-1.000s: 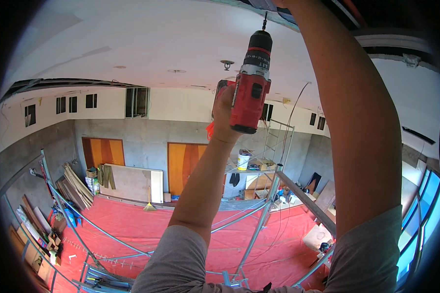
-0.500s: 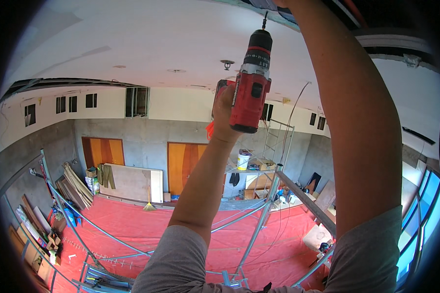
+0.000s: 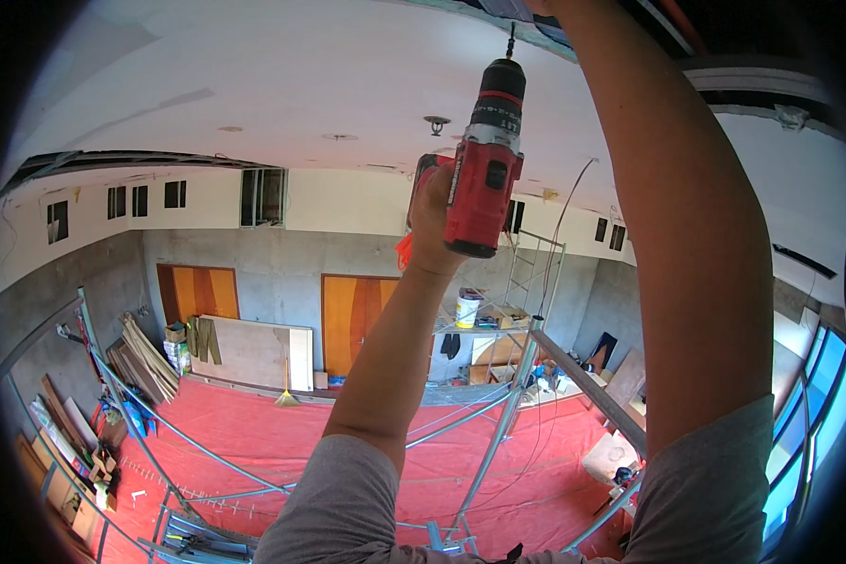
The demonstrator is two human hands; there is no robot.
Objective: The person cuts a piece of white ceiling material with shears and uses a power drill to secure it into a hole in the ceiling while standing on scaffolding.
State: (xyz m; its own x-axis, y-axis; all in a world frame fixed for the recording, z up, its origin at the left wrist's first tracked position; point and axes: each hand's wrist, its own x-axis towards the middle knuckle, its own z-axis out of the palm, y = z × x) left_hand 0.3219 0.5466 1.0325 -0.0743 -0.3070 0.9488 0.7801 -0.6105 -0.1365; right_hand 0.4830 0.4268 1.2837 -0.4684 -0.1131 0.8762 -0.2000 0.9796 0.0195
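Note:
My left hand [image 3: 430, 214] is wrapped round the grip of a red and black cordless drill [image 3: 480, 193], raised overhead and pointing up. A thin bit [image 3: 511, 42] sticks out of its black chuck, its tip close to the rough edge of an opening in the white ceiling [image 3: 282, 75]. Whether the tip touches anything, I cannot tell. My right arm stretches up past the drill, and only a bit of my right hand [image 3: 541, 6] shows at the top edge, beside a greyish strip [image 3: 509, 8]. Its fingers are out of view.
Metal scaffold tubes [image 3: 509, 423] stand around and below me, above a floor with red sheeting [image 3: 254, 423]. A ceiling sprinkler [image 3: 436, 123] hangs left of the drill. Farther off are wooden doors [image 3: 348, 315], leaning boards [image 3: 254, 350] and a white bucket [image 3: 467, 308] on another scaffold.
The drill in my left hand has shifted very slightly to the right. My right arm looks much the same.

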